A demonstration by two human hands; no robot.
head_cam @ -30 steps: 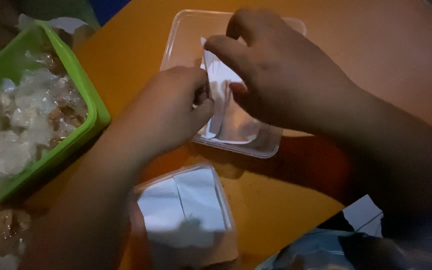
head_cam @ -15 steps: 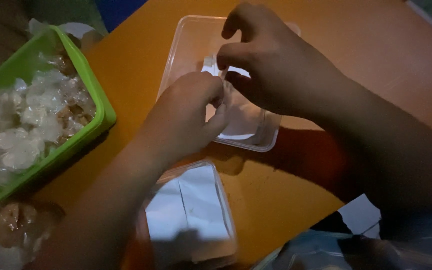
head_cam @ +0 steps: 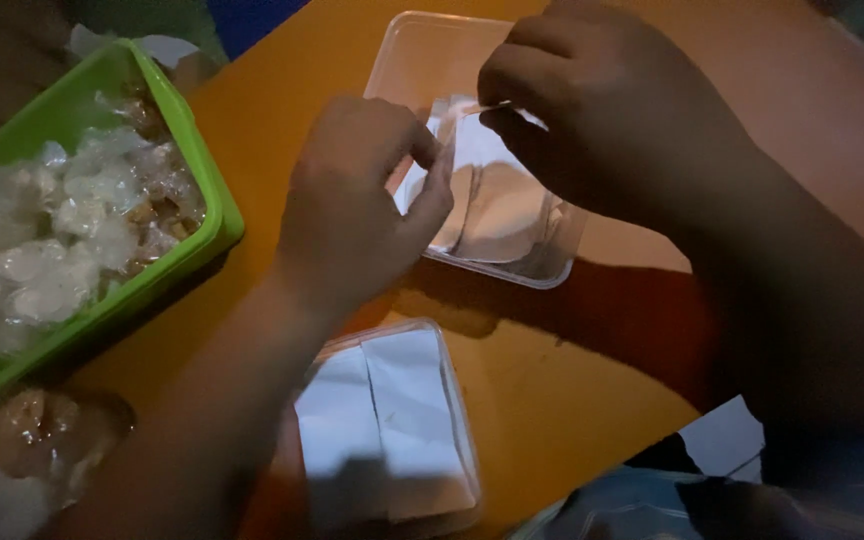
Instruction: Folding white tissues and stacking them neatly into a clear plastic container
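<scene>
Both hands up: left hand [head_cam: 357,205] & right hand [head_cam: 592,110], each grip pinched on 1 white sheet [head_cam: 492,205] over 1 of 2 clear tubs [head_cam: 422,60]; 1 green basket [head_cam: 207,190] on orange counter [head_cam: 552,400].

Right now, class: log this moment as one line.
left hand: pinching white paper | right hand: pinching same paper | over clear container | orange table

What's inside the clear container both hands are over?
The clear container holds white paper sheets, pinched at their top edges by the left hand and right hand. The hands cover the container's middle, so anything beneath them is hidden.
</scene>
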